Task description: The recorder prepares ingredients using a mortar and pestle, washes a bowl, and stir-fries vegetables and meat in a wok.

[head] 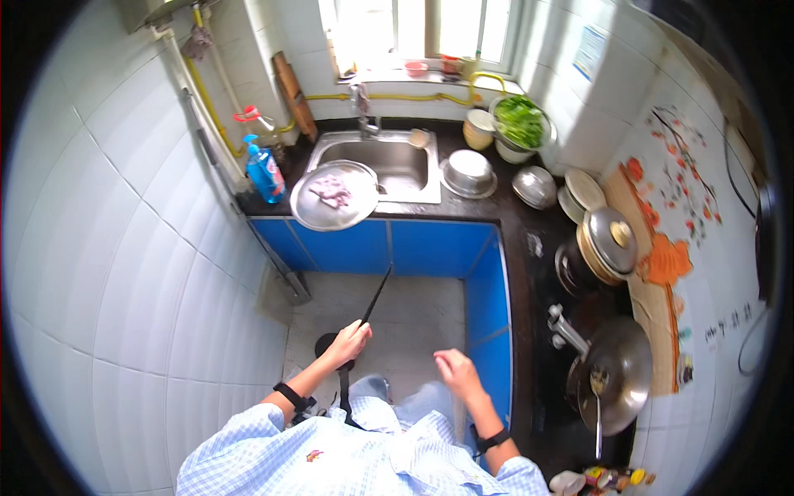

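My left hand [349, 345] is closed around a slim black stick-like object [376, 297]. It points up and away over the floor, narrowing at its far end; I cannot tell its exact kind. A black strap [345, 397] hangs below that wrist, near a round black thing [325, 345] partly hidden by the hand. My right hand [459, 374] hovers near the blue cabinet on the right, fingers curled together, with nothing visible in it. Ahead, a round metal tray or lid [304, 201] bearing a crumpled pinkish cloth [332, 190] overlaps the sink's front-left corner and the counter edge.
Beyond the tray lies a steel sink [406, 162], with a blue soap bottle [265, 173] to its left. Right of it stand an upturned metal bowl [469, 170] and leafy greens [520, 121]. A lidded pot [611, 239] and a wok [623, 397] occupy the right-hand stove.
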Available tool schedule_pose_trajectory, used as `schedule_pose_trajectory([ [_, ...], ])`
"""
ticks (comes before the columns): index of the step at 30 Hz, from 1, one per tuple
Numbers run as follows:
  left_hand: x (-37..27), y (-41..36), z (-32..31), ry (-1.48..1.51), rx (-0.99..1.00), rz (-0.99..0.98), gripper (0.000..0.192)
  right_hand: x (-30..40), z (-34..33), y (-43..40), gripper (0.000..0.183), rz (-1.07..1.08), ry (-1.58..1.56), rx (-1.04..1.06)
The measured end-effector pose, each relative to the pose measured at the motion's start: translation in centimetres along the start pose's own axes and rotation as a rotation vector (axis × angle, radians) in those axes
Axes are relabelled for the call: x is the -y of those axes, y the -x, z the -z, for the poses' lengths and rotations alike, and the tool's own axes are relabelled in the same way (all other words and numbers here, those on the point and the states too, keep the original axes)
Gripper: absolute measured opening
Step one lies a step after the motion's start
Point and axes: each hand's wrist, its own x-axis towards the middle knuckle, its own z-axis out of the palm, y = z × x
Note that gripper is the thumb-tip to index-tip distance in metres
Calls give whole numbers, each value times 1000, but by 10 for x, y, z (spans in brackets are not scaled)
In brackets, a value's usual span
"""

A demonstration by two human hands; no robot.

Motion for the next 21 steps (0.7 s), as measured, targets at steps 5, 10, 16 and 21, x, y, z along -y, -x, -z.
schedule_pose_trajectory([
  [5,-58,-71,74,430,-4,42,21,-1,-19,-212,15,80,-29,13],
  [10,-87,-162,124,547,-238,82,21,-19,-55,-422,25,234,65,111],
  [16,-144,-281,168,677,-243,140,23,-57,-119,-675,47,396,381,98],
  [21,-198,-365,196,709,-255,169,27,-97,-162,-822,48,514,848,93],
])
